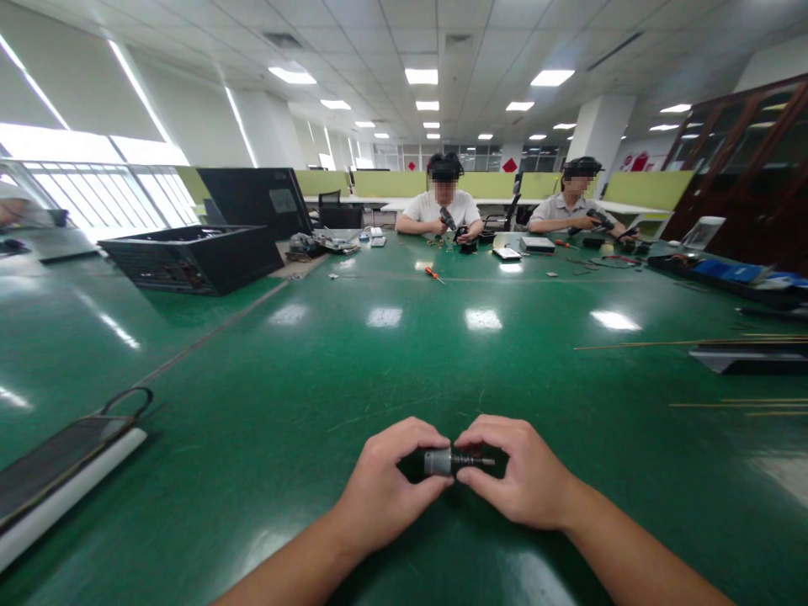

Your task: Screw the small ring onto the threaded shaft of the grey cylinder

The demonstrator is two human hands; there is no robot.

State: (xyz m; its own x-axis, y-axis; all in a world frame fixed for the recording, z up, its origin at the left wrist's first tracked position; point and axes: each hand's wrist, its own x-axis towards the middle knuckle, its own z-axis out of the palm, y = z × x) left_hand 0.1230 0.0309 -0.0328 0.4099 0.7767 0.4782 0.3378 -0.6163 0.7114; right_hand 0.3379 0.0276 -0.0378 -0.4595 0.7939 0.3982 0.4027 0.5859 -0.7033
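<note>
In the head view, a small grey metal cylinder (437,461) lies level between my hands, just above the green table. A thin shaft (472,460) with what looks like a dark spring coiled round it points out of its right end. My left hand (395,475) is closed, thumb below and fingers above the cylinder. My right hand (521,471) closes in a pinch where the shaft meets the cylinder, and the shaft's tip shows inside the curl of its fingers. The fingertips of both hands nearly touch. Exactly what the right fingertips press on is partly hidden.
An orange screwdriver (433,274) lies farther off on the green table (379,362). At left are a black case (195,257) and a dark pouch (69,454). Thin rods (637,344) lie at right. Two people (442,206) work with power drills across the table.
</note>
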